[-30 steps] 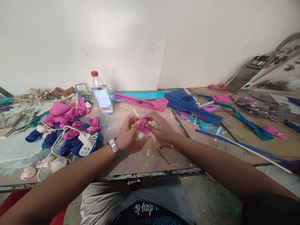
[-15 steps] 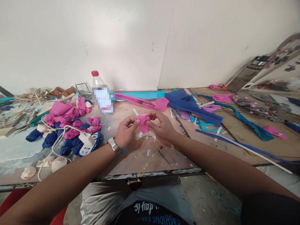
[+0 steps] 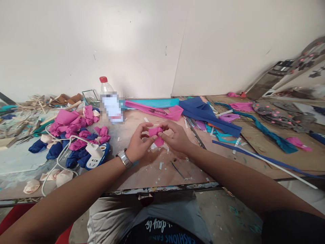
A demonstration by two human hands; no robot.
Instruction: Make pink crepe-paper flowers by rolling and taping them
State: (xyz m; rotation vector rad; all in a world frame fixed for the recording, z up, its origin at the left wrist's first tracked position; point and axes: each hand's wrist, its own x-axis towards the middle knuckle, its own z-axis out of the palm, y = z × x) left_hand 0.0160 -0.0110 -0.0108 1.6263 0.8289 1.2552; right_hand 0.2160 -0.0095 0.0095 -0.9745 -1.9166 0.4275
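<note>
With the pink piece (image 3: 159, 141) as the clock's centre, the left forearm slants in from eight o'clock, a metal watch (image 3: 124, 158) at its wrist. The left hand (image 3: 140, 141) arches its index finger and lays its thumb tip on the piece; I cannot tell whether its fingers grip behind. The piece sits between both hands, at twelve o'clock from the person. The right hand (image 3: 175, 137) pinches it between thumb and curled index finger, its forearm coming from four o'clock.
</note>
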